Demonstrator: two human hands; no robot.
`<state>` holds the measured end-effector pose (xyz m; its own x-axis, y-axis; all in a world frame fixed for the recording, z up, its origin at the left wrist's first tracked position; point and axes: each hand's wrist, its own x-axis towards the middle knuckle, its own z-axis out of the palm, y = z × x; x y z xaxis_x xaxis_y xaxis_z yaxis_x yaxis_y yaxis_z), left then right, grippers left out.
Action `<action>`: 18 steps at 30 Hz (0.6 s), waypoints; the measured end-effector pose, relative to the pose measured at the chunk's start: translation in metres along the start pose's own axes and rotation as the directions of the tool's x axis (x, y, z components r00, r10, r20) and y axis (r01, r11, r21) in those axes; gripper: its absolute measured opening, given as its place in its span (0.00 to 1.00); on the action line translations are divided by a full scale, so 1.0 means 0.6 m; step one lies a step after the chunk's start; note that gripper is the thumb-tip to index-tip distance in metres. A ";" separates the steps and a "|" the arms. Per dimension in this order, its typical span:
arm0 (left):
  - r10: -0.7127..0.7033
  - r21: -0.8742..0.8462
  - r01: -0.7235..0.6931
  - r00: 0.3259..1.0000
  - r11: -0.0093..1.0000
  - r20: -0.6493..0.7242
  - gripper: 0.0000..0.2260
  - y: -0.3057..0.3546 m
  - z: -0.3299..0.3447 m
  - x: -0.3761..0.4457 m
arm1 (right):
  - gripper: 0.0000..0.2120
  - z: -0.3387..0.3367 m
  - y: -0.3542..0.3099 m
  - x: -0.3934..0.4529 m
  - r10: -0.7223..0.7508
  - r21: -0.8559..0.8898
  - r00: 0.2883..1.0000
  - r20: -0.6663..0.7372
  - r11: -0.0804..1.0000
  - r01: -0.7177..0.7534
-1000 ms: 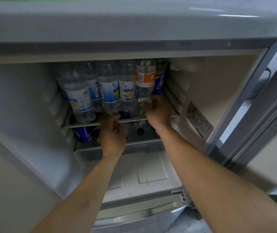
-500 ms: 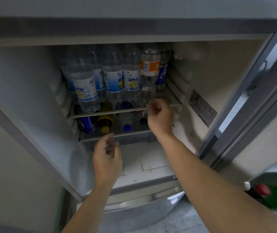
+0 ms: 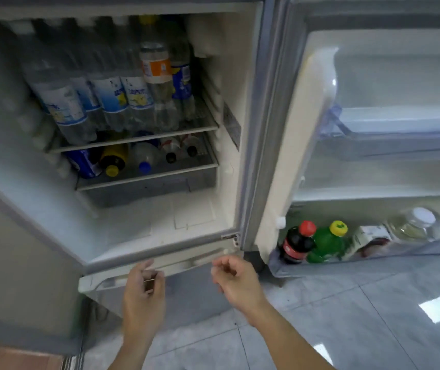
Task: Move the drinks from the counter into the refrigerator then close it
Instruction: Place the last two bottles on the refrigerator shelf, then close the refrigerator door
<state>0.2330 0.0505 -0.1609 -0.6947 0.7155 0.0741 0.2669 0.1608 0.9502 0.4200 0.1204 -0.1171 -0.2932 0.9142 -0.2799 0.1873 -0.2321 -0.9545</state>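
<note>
Our left hand (image 3: 144, 292) and right hand (image 3: 236, 276) hover empty, fingers loosely curled, near the open refrigerator (image 3: 160, 236); bottles (image 3: 122, 102) stand on its upper shelf (image 3: 138, 138).

In the open grey-framed refrigerator (image 3: 256, 129), clear plastic bottles (image 3: 112, 97) stand in a row on the upper wire shelf (image 3: 210, 126). Below it, more bottles and a blue can (image 3: 84, 162) lie on the lower shelf (image 3: 149, 177). Right of the refrigerator, the white-lined door's bottom bin (image 3: 373, 260) holds a red-capped dark bottle (image 3: 296, 244), a green bottle (image 3: 328, 243) and a clear glass jar (image 3: 416, 225).
</note>
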 end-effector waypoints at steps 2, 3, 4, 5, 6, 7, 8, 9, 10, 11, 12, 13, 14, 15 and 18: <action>-0.075 0.023 0.075 0.997 0.997 0.016 0.15 -0.024 0.024 -0.063 | 0.03 -0.061 0.046 -0.046 0.077 -0.012 0.997 -0.021 0.997 -0.078; -0.117 0.026 0.117 0.993 0.993 0.026 0.14 -0.035 0.035 -0.093 | 0.03 -0.094 0.068 -0.067 0.113 -0.010 0.993 -0.034 0.993 -0.114; -0.160 0.032 0.159 0.987 0.987 0.034 0.13 -0.043 0.045 -0.123 | 0.04 -0.128 0.089 -0.087 0.150 -0.009 0.987 -0.049 0.989 -0.150; -0.192 0.044 0.190 0.981 0.981 0.039 0.13 -0.048 0.054 -0.151 | 0.04 -0.160 0.109 -0.106 0.185 -0.009 0.980 -0.072 0.982 -0.186; -0.214 0.063 0.211 0.976 0.976 0.045 0.13 -0.049 0.061 -0.178 | 0.04 -0.192 0.128 -0.125 0.217 -0.003 0.971 -0.104 0.976 -0.218; -0.230 0.069 0.226 0.972 0.972 0.050 0.13 -0.047 0.068 -0.205 | 0.04 -0.223 0.144 -0.145 0.244 0.017 0.960 -0.140 0.970 -0.244; -0.241 0.066 0.238 0.969 0.969 0.052 0.13 -0.044 0.073 -0.229 | 0.03 -0.252 0.158 -0.163 0.266 0.047 0.948 -0.176 0.964 -0.262; -0.247 0.066 0.243 0.967 0.968 0.056 0.13 -0.040 0.077 -0.250 | 0.03 -0.281 0.169 -0.178 0.282 0.081 0.936 -0.209 0.959 -0.270; -0.250 0.076 0.245 0.966 0.966 0.061 0.13 -0.036 0.082 -0.268 | 0.03 -0.307 0.178 -0.192 0.294 0.111 0.925 -0.241 0.955 -0.274; -0.257 0.090 0.251 0.964 0.964 0.068 0.13 -0.033 0.086 -0.285 | 0.04 -0.333 0.185 -0.203 0.305 0.134 0.912 -0.273 0.951 -0.278; -0.265 0.099 0.256 0.961 0.961 0.079 0.13 -0.030 0.090 -0.299 | 0.04 -0.359 0.189 -0.211 0.317 0.155 0.898 -0.304 0.947 -0.282; -0.269 0.103 0.259 0.958 0.960 0.095 0.12 -0.027 0.093 -0.312 | 0.04 -0.383 0.191 -0.218 0.328 0.179 0.884 -0.333 0.942 -0.283; -0.276 0.112 0.263 0.954 0.958 0.118 0.11 -0.026 0.096 -0.324 | 0.05 -0.407 0.191 -0.225 0.337 0.204 0.871 -0.358 0.938 -0.280; -0.285 0.125 0.268 0.948 0.955 0.141 0.10 -0.026 0.098 -0.335 | 0.05 -0.431 0.190 -0.230 0.342 0.224 0.858 -0.384 0.936 -0.273; -0.301 0.122 0.282 0.935 0.952 0.188 0.09 -0.025 0.109 -0.366 | 0.04 -0.503 0.175 -0.239 0.300 0.206 0.831 -0.468 0.952 -0.228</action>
<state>0.4251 -0.0648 -0.2111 -0.6045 0.7481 -0.2738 0.1392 0.4376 0.8883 0.7646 0.0654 -0.1460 0.2516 0.8456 -0.4707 0.0517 -0.4974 -0.8660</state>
